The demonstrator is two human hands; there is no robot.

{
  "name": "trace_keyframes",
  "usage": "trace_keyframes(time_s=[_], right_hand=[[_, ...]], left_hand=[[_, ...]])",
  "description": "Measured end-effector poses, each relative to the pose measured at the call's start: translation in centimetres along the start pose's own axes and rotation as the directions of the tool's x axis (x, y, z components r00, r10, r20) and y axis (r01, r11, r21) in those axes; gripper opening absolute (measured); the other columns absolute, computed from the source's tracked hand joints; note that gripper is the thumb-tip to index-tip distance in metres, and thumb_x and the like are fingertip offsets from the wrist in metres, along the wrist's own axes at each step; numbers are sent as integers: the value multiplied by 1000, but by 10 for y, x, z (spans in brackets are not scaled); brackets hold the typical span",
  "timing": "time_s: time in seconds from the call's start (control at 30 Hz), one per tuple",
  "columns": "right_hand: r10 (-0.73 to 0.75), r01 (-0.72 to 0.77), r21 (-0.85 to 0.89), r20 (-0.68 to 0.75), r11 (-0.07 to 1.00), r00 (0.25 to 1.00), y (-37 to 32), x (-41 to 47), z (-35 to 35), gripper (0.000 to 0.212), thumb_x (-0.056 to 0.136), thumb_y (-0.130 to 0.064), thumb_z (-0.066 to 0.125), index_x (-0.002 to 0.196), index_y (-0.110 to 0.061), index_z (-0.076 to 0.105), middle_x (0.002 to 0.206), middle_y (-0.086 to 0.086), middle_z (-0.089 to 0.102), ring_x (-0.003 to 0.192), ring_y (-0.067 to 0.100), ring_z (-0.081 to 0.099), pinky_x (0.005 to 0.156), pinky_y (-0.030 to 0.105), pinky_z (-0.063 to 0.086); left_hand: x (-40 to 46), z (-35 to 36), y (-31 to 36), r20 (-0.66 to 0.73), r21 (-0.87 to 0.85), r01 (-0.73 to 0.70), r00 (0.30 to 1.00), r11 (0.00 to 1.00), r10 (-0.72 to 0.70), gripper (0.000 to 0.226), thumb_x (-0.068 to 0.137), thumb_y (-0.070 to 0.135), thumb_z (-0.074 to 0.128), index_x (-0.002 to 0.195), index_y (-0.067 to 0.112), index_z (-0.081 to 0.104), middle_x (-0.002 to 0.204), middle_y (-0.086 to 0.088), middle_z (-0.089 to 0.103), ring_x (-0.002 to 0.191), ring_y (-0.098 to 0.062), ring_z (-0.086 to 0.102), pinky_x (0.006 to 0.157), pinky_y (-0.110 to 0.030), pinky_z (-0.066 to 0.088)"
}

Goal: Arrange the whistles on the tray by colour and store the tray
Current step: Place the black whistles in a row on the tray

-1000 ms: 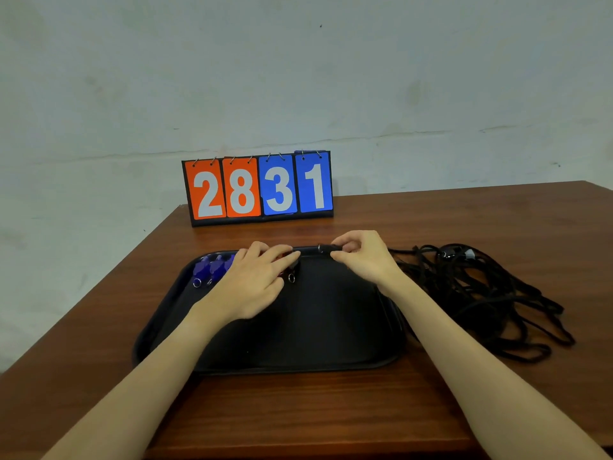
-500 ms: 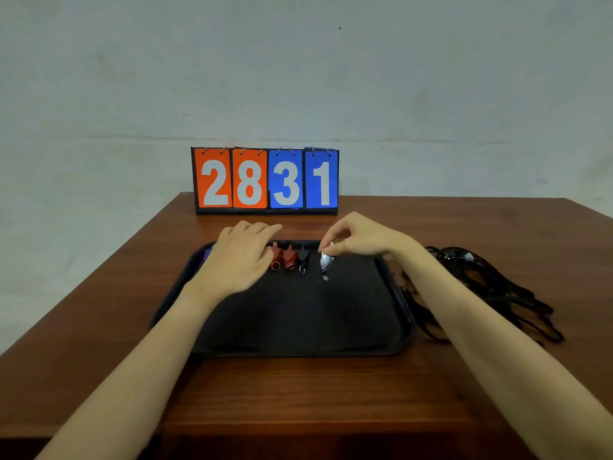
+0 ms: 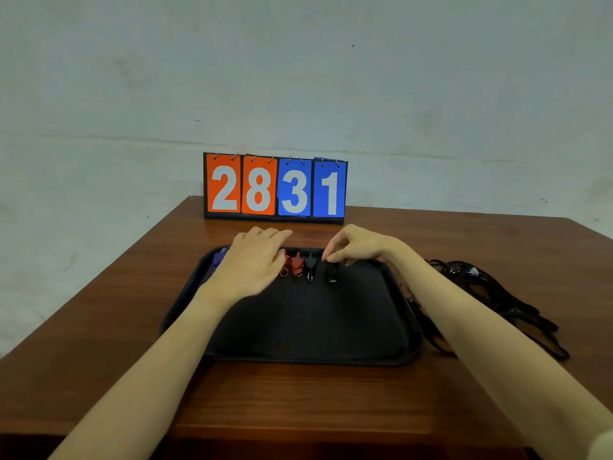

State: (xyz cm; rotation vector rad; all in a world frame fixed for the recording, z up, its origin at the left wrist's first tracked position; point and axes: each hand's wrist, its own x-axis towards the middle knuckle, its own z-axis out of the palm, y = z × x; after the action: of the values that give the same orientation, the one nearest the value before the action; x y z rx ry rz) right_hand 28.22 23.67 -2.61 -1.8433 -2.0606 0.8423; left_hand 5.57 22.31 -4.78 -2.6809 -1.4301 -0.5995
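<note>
Left hand (image 3: 255,263) flat, fingers straight, over blue whistles (image 3: 219,257) and red whistles (image 3: 295,264); right hand (image 3: 356,247) pinched black whistle (image 3: 331,272) at tray (image 3: 298,327) far edge.

**Materials & finish**

Table (image 3: 331,393): wood, brown, smooth w/ slight sheen. Tray (image 3: 298,327): black plastic, matt, fine-textured. Red whistle (image 3: 297,263) & black whistles (image 3: 331,272): look like plastic, semi-gloss; small metal split rings (image 3: 284,272), shiny. Blue whistle (image 3: 219,257): plastic-looking. Lanyards (image 3: 497,300): black cord, matt, cloth-like. Scoreboard (image 3: 275,189): smooth cards, matt, on wire rings. Wall (image 3: 298,78): painted, rough, scuffed.
</note>
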Motion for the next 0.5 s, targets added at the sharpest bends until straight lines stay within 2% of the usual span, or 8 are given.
trace_keyframes(time_s=[0.17,0.23,0.3,0.4,0.5], right_hand=[[-54,48,-40,-141,998,989,7,2,10,23,86,-16,67,108,-7,66,106,11,67,90,14,61,80,23,51],[-104,79,-113,-235,990,966,9,-5,12,25,89,-18,65,112,-9,64,113,9,65,92,13,59,82,22,48],[-167,114,-192,-290,975,942,11,-17,13,25,92,-16,60,117,-11,63,119,5,63,99,13,59,90,26,49],[-255,174,-347,-203,922,946,11,-37,18,34,95,-12,52,129,-12,57,136,2,54,124,15,50,108,30,39],[-280,215,-432,-93,876,955,11,-47,26,41,98,-11,46,139,-14,49,150,-2,41,138,13,36,111,23,23]], left_hand=[[0,7,7,50,-28,-88,995,996,89,45,101,28,38,146,24,34,146,3,43,133,-14,38,109,-33,29],[-1,11,9,69,-16,-106,992,994,107,45,101,29,38,146,24,35,146,4,43,132,-13,38,109,-32,29],[0,13,8,84,-1,-115,990,993,115,45,101,31,37,145,25,35,146,4,43,132,-13,38,109,-32,29],[2,15,8,86,5,-114,990,993,113,45,101,32,37,145,24,36,145,3,43,132,-14,38,109,-33,29],[3,16,9,77,3,-113,991,994,112,45,101,32,38,145,25,36,145,4,43,132,-13,38,109,-33,29]])
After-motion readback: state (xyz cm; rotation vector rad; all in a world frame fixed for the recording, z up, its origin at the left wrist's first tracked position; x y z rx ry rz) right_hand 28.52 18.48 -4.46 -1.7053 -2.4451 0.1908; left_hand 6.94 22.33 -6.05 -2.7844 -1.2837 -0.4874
